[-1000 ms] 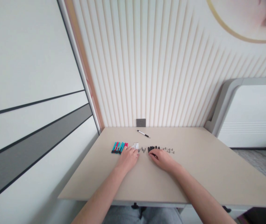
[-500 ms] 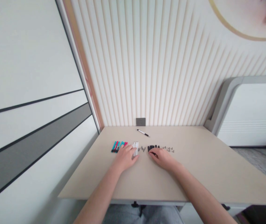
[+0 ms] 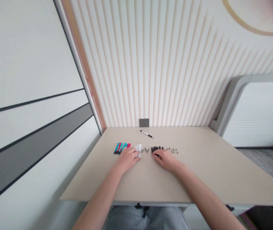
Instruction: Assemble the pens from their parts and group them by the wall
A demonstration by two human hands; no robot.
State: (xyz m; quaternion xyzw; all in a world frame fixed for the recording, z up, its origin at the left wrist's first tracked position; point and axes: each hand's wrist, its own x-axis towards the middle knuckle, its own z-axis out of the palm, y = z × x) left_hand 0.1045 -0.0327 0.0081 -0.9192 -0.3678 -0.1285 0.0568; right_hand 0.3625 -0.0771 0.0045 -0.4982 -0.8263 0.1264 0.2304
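My left hand (image 3: 126,158) rests on the table, fingers stretched out and thumb apart. Its fingertips touch a row of slim white sticks (image 3: 139,146); part of the row is hidden beneath them. Just left of that hand lie turquoise and pink pen barrels (image 3: 119,147) with dark ends, side by side. My right hand (image 3: 166,158) is curled with thumb and fingers together at a row of black pen pieces (image 3: 155,148); a black piece shows between the fingers. Between the hands lie several small grey parts (image 3: 146,150). More small grey cone-shaped parts (image 3: 173,150) lie right of the black row.
A white-and-black pen (image 3: 146,134) lies farther back on the beige table (image 3: 198,179). Behind it are a ribbed wall and a dark socket (image 3: 144,122). A white panelled cabinet (image 3: 31,143) stands at the left, a grey-white headboard (image 3: 258,105) at the right.
The view has tilted slightly, so the table appears a little higher. Both hands stay at nearly the same places among the parts.
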